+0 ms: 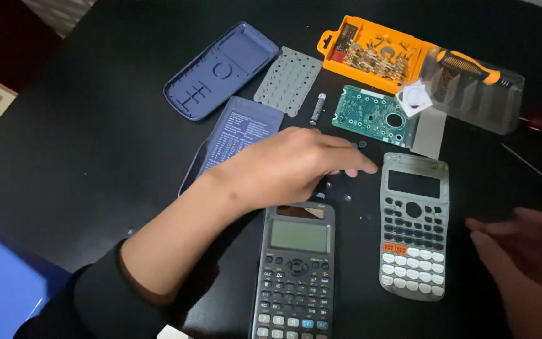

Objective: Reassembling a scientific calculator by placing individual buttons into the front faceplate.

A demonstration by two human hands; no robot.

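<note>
Black table (95, 138), calculator disassembly.
- Left hand (283, 169): palm down, fingers loosely extended, holding nothing; fingertips over small loose screws (346, 196), between the green circuit board (374, 116) and the intact grey calculator (297, 270).
- Right hand (525, 251): blurred at the frame edge, seemingly open and empty, just beside the detached keypad front shell (414, 226).
- Also present: blue back cover (221, 69), rubber key membrane (288, 80), orange bit case (371, 53), screwdriver (472, 66).
- Risk, judged: a sweeping sleeve or finger could scatter the screws off the table.
</note>
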